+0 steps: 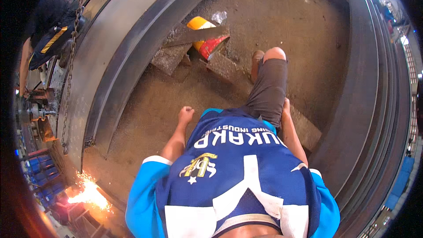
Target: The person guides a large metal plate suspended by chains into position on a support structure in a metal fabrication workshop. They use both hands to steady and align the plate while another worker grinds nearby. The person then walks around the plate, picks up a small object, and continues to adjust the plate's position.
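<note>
My left hand (186, 114) hangs beside my blue shirt (229, 150), above the brown floor. Its fingers are curled in, and I see nothing held in it. Against the side of my dark trouser leg (271, 90) rests my right hand (286, 106). The fingers of that hand are mostly hidden, so I cannot make out whether it holds anything. Both arms hang down close to my body. One knee and a brown shoe (257, 61) show ahead of me.
Long steel beams (132, 57) line my left, with more beams (365, 75) on my right. Ahead lie metal offcuts (172, 55) and a red-and-yellow container (207, 35). A chain (70, 70) hangs at left, near another person (50, 35). Bright sparks (90, 194) fly at lower left.
</note>
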### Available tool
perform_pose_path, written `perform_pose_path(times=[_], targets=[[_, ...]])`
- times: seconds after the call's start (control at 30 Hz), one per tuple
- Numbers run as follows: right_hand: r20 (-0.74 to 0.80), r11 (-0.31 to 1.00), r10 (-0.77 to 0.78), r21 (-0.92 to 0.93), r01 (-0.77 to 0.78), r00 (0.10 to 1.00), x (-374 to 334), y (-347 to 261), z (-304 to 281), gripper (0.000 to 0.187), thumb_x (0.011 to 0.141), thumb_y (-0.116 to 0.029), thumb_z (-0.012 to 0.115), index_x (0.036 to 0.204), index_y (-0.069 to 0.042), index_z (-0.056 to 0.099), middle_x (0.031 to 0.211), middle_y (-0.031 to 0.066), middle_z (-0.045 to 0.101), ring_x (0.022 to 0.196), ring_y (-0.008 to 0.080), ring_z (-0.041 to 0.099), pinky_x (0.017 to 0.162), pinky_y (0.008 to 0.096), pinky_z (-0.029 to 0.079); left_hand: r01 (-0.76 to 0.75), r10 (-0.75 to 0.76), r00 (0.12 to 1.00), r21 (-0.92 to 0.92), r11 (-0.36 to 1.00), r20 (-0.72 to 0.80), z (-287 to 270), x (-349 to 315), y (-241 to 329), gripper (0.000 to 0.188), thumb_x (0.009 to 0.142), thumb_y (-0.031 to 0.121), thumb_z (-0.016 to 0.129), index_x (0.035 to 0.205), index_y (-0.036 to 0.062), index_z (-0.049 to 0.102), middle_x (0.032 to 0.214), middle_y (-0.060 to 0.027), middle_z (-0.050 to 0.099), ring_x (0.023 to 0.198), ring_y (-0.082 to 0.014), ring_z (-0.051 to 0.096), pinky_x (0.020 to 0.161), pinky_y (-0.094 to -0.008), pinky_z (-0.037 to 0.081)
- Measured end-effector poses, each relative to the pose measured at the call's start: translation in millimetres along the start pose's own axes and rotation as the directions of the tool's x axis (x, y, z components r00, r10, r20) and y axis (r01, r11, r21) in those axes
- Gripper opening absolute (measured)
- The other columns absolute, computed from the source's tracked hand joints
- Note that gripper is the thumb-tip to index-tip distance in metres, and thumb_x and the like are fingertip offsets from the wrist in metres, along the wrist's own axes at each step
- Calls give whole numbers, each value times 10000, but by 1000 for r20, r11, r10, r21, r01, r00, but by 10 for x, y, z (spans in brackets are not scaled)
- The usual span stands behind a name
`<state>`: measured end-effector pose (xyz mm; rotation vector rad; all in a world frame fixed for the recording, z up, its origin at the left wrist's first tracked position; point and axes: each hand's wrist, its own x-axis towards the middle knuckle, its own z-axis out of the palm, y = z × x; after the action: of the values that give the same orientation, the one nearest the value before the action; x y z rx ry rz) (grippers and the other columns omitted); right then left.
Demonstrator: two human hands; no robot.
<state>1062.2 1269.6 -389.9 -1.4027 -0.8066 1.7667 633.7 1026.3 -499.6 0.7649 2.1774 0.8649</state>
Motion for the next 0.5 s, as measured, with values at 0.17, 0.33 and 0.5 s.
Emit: perform_pose_path(times=[0.17,0.33,0.5], targets=[[117,791,-369,-480,378,922,245,-99,-162,267,867,-212,496,950,-9,649,919,44,652,810,154,593,759,288,495,226,-227,974,40,973,28,-160,-210,-97,290,756,273,657,931,42,676,952,-152,678,905,-292,648,812,-380,499],[272,883,373,-398,-250,887,386,-580,-506,477,857,-411,476,1080,-8,600,1006,137,638,874,277,610,802,410,483,330,-355,931,-216,919,-89,-288,-452,562,274,749,275,612,897,60,695,903,-172,673,866,-309,650,771,-398,498],[9,636,310,-745,-200,951,2162,-1568,-576,359,856,-361,450,928,-40,594,908,114,617,803,263,572,724,421,467,-38,-229,851,-491,870,-472,-207,-371,2016,343,760,312,677,980,50,646,939,-142,664,891,-275,637,760,-391,501]])
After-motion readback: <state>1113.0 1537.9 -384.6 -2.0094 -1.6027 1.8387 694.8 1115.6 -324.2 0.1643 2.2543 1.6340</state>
